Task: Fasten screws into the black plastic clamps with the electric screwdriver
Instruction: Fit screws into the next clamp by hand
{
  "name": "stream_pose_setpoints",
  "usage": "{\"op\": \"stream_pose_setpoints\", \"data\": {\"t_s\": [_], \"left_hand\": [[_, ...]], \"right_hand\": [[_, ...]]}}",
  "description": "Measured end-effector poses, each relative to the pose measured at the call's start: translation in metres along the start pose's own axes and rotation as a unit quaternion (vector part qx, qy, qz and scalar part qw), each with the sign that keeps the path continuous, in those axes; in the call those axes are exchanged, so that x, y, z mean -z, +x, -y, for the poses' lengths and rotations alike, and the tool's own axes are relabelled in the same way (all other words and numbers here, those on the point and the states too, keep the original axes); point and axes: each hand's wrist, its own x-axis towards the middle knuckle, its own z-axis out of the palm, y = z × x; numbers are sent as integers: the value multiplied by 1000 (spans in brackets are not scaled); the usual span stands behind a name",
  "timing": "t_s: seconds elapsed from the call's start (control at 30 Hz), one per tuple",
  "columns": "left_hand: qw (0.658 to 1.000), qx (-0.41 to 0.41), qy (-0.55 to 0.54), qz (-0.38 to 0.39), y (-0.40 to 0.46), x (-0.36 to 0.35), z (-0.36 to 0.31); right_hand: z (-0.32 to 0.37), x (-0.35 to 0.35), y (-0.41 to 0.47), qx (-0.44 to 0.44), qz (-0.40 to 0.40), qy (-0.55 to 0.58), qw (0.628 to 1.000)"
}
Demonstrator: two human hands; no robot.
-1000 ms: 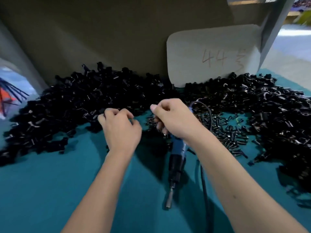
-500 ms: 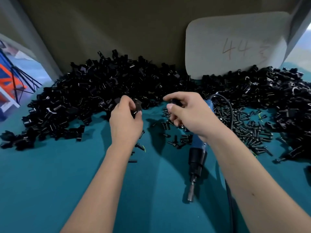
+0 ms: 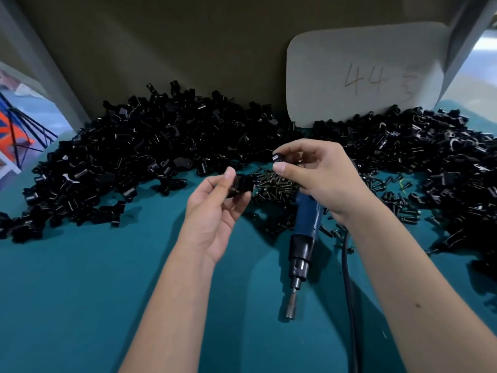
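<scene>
My left hand (image 3: pixel 215 208) holds a black plastic clamp (image 3: pixel 242 185) between thumb and fingers, raised above the teal table. My right hand (image 3: pixel 320 173) pinches a small black screw (image 3: pixel 277 158) between thumb and forefinger, just right of and above the clamp. The same hand's lower fingers grip the blue electric screwdriver (image 3: pixel 304 230), whose bit points down toward me. A heap of loose black screws (image 3: pixel 277 183) lies on the table between and behind my hands.
A large pile of black clamps (image 3: pixel 150 154) spreads across the back left; another pile (image 3: pixel 441 157) fills the right. A white card marked "44" (image 3: pixel 363 74) leans on the brown back wall. The screwdriver's black cord (image 3: pixel 349 305) runs toward me over the teal table (image 3: pixel 80 305).
My left hand lifted a clamp from the pile and turned palm-up toward me. My right hand picked up a screw and raised it beside the clamp, the screwdriver still in it.
</scene>
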Motion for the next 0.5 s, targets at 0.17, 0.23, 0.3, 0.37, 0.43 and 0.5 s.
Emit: {"op": "stream_pose_setpoints", "data": {"t_s": [0.17,0.23,0.3,0.37,0.43,0.5], "left_hand": [[997,-10,76,-9,2,0,4],[998,-11,54,-3,2,1,6],[999,-3,43,2,4,2,7],[999,5,35,5,5,2,9],[999,4,35,12,6,2,9],[999,0,38,22,6,2,9]], "right_hand": [[-2,-3,-2,13,63,17,998],[-2,-4,-2,26,76,8,997],[-2,-4,-1,30,82,1,996],[-3,-4,-1,30,82,-2,996],[-3,-3,-1,29,82,-6,996],[-3,-3,-1,29,84,-10,996]]}}
